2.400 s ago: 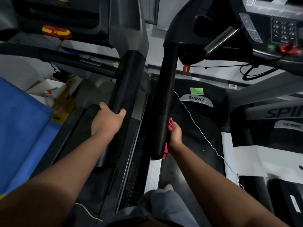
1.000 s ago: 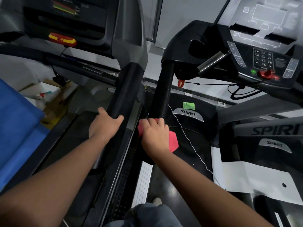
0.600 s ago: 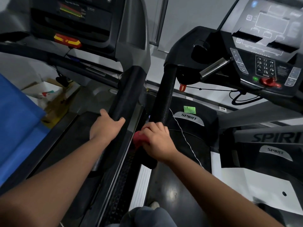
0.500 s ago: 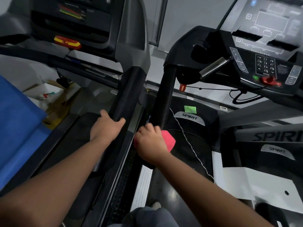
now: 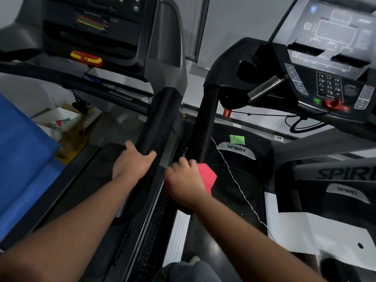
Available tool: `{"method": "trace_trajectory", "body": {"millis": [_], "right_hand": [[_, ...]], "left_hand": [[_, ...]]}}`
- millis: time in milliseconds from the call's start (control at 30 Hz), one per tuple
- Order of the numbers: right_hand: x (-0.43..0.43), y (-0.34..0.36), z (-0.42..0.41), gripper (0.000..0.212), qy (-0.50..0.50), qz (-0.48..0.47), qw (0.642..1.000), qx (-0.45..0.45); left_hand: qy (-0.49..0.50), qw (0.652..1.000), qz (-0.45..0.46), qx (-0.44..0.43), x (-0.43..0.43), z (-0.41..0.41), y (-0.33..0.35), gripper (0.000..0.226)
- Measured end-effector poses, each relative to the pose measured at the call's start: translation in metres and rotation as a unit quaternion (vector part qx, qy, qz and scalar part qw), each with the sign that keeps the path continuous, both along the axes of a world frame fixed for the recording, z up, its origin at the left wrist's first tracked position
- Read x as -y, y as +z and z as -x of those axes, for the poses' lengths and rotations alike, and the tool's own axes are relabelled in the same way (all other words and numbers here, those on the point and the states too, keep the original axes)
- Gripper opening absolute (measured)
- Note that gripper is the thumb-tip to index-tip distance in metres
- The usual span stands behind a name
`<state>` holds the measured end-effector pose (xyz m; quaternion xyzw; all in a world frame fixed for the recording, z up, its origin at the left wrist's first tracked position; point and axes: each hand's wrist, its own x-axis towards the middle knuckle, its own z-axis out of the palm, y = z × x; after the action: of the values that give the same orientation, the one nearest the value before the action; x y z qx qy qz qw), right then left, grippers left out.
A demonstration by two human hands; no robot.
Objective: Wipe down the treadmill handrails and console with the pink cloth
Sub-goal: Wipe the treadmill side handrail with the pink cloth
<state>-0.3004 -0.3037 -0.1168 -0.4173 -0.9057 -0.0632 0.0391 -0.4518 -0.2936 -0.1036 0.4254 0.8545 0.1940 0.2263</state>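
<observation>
- Fingers point(image 5: 187, 162) of the right hand point(image 5: 184, 183) are curled over the black foam-padded handrail point(image 5: 203, 127) of the right-hand treadmill, pressing the pink cloth point(image 5: 208, 177) onto its near end; fingers point(image 5: 149, 154) of the left hand point(image 5: 130, 163) are wrapped around the neighbouring treadmill's thick black handrail point(image 5: 157, 123), seemingly for support.
- To wipe well, I would wrap the cloth fully around the bar, keep firm pressure, and slide in long strokes toward the far end, where the rail meets the console housing.
- Care is needed near the thin white cord point(image 5: 232, 171) hanging beside the rail, which could snag.
- Grey-and-black console point(image 5: 333, 58), far right, with keypad and red stop knob, looks not yet reached.
- Cloth is small, bunched, bright pink, bulging out to the right of the hand.
</observation>
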Motion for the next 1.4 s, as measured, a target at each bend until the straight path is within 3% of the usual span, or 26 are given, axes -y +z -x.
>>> {"method": "trace_trajectory", "body": {"millis": [133,233,333,467,567,633,800,867,1033,1133,1233,1400], "right_hand": [[0.011,-0.002,-0.003,0.013,0.086,-0.001,0.996,0.01],[0.0,0.001,-0.031,0.028,0.124,0.081,0.986,-0.075],[-0.01,0.001,-0.05,0.032,0.082,0.096,0.98,-0.153],[-0.016,0.003,-0.02,0.022,0.047,0.041,0.997,-0.051],[-0.008,-0.001,0.004,0.017,0.103,0.046,0.992,0.054],[-0.006,0.0,0.003,0.022,0.123,0.079,0.987,0.061],[-0.026,0.006,-0.052,0.033,0.148,0.139,0.97,-0.137],[-0.031,0.005,-0.063,0.032,0.122,0.128,0.972,-0.154],[-0.023,0.006,-0.017,0.023,0.115,0.043,0.992,-0.041],[-0.015,0.002,-0.005,0.018,0.153,0.065,0.986,0.014],[-0.022,0.006,-0.024,0.039,0.167,0.14,0.974,-0.055],[-0.029,0.006,-0.054,0.022,0.137,0.133,0.964,-0.185]], "left_hand": [[0.002,1.0,-0.001,0.007,0.001,0.0,-0.001,0.055],[-0.002,1.0,-0.001,0.015,0.001,0.001,0.0,0.056],[-0.004,1.0,0.001,0.016,0.001,0.001,0.001,0.059],[0.002,1.0,0.003,0.001,0.0,0.0,0.001,0.06],[0.0,1.0,0.006,0.005,0.001,0.0,0.002,0.06],[-0.003,1.0,0.003,0.016,0.002,-0.001,0.003,0.061],[-0.007,1.0,-0.001,0.015,0.001,0.0,0.005,0.061],[-0.006,1.0,0.001,0.004,0.002,-0.001,0.005,0.062],[-0.003,1.0,0.01,-0.006,0.003,-0.004,0.009,0.064],[-0.003,1.0,0.008,0.001,0.003,-0.004,0.009,0.063],[-0.005,1.0,0.008,0.005,0.003,-0.004,0.009,0.062],[-0.005,1.0,0.009,0.009,0.002,-0.002,0.01,0.064]]}}
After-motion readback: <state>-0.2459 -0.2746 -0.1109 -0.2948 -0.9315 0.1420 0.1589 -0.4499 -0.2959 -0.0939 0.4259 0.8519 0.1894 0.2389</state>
